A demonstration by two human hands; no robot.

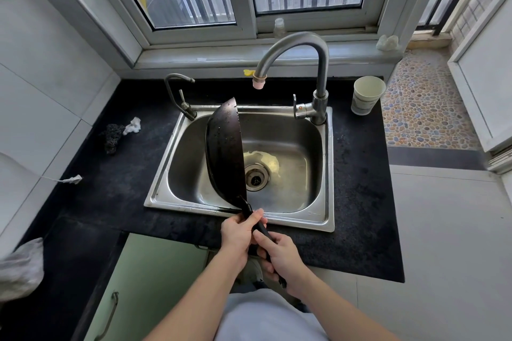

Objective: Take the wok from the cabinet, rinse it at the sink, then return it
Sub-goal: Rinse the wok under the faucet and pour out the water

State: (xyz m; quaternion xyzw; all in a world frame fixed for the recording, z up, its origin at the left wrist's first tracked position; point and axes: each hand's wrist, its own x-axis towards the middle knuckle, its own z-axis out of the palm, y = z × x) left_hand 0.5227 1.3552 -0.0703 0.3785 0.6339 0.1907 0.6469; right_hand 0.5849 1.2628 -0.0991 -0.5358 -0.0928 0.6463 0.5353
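Set in the black bench (360, 202), the steel sink (328, 163) lies under the wok (224, 152), which stands on edge above the basin (likely so rinse water drains off; droplets bead its underside). The left hand (238, 232) and right hand (279, 255) both wrap their fingers around its black handle (260, 225).

The left forearm (199, 285) and the right forearm (332, 304), both bare, come up from the bottom of the view and meet near the middle. The left hand (240, 232) is the further forward, over the front edge of the countertop (360, 243). Its fingers are curled round the upper part of the wok handle (260, 227) and its thumb lies along the top. The right hand (280, 257) is just behind it, in front of that edge, and its fingers wrap the lower part of the same handle. The two hands almost touch. Both wrists look nearly straight.
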